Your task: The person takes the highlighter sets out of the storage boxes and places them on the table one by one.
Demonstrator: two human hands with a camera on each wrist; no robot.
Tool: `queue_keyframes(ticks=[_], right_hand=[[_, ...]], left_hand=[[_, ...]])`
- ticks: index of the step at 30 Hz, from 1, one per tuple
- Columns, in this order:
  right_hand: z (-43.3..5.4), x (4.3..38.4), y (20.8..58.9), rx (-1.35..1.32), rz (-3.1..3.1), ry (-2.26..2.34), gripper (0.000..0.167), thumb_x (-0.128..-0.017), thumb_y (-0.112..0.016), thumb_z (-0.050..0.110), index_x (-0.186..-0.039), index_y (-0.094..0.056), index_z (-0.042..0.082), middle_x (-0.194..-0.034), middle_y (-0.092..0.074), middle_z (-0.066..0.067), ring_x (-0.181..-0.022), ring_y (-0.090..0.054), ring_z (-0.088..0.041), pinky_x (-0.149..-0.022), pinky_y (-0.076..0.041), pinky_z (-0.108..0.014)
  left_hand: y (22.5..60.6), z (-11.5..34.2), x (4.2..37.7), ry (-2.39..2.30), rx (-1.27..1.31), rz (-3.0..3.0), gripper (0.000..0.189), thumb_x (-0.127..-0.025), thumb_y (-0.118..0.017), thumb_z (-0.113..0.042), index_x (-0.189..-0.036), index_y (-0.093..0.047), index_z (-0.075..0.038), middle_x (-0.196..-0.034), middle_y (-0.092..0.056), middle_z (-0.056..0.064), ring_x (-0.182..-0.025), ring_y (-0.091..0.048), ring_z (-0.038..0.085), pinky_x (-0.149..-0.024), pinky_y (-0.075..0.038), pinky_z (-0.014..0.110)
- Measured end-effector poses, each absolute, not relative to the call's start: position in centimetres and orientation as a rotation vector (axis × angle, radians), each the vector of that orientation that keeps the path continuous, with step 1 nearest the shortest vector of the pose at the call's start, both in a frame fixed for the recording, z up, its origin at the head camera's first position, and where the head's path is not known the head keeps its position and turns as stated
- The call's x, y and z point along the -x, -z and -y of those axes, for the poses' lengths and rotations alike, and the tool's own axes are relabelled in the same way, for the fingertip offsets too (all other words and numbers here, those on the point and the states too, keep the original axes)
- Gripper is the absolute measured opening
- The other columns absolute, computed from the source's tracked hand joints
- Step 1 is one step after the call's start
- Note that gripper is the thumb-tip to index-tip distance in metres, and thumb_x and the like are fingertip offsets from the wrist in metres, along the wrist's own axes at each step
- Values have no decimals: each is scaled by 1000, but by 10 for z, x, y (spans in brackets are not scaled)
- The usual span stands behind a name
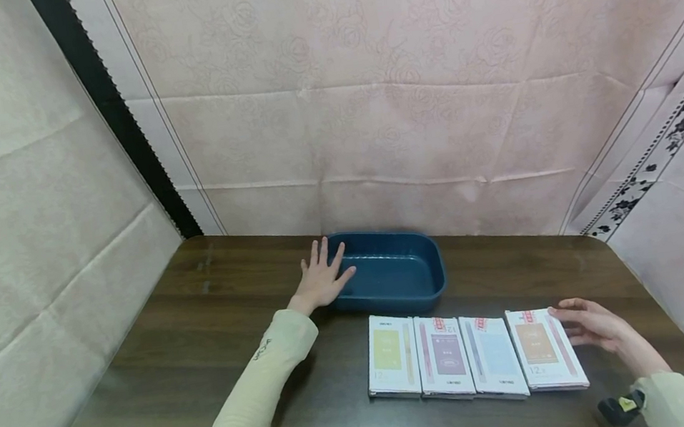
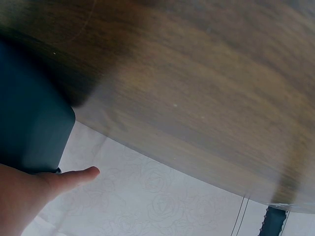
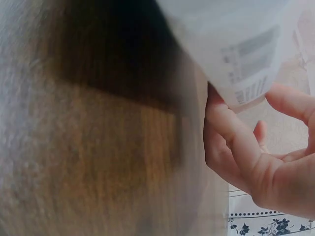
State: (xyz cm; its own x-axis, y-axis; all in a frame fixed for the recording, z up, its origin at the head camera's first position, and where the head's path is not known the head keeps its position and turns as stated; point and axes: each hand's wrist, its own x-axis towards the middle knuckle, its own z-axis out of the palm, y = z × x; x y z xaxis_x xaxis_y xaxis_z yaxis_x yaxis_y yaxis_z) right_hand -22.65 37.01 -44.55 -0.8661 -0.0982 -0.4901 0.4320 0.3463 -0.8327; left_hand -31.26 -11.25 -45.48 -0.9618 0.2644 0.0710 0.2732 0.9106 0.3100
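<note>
My left hand (image 1: 320,281), fingers spread, is at the left rim of a dark blue rectangular tray (image 1: 388,271). In the left wrist view, the tray's outer wall (image 2: 37,113) is beside part of this hand (image 2: 29,196). My right hand (image 1: 597,328) pinches the right edge of a flat white pack with an orange panel (image 1: 537,345). The right wrist view shows the pack's barcoded side (image 3: 251,59) tilted above the table, between the thumb and fingers of the hand (image 3: 275,172).
Left of the orange-panelled pack lie similar white packs with blue (image 1: 496,352), purple (image 1: 446,355) and yellow-green (image 1: 387,352) panels, side by side. They lie in front of the tray on a dark wooden table (image 1: 163,381). Pale patterned cloths (image 1: 370,130) hang behind and at both sides.
</note>
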Motion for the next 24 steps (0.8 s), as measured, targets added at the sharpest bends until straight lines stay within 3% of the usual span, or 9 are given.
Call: queue_keyframes(ticks=[13, 24], right_hand=[[-365, 223, 445, -174, -2159, 1466, 63, -89, -53, 16, -129, -14, -13, -90, -59, -4, -79, -63, -15, -69, -53, -33], [-363, 222, 445, -140, -2252, 1356, 60, -87, -53, 15, -128, -18, -12, -87, -61, -3, -77, -63, -14, -62, -52, -31]], left_hand=[[455, 113, 313, 506, 436, 3036, 67, -90, -24, -58, -145, -9, -22, -151, 3, 15, -138, 6, 36, -103, -12, 63], [454, 113, 313, 521, 440, 3049, 68, -90, -24, -59, -145, -8, -21, -151, 7, 14, -137, 10, 35, -103, -10, 63]])
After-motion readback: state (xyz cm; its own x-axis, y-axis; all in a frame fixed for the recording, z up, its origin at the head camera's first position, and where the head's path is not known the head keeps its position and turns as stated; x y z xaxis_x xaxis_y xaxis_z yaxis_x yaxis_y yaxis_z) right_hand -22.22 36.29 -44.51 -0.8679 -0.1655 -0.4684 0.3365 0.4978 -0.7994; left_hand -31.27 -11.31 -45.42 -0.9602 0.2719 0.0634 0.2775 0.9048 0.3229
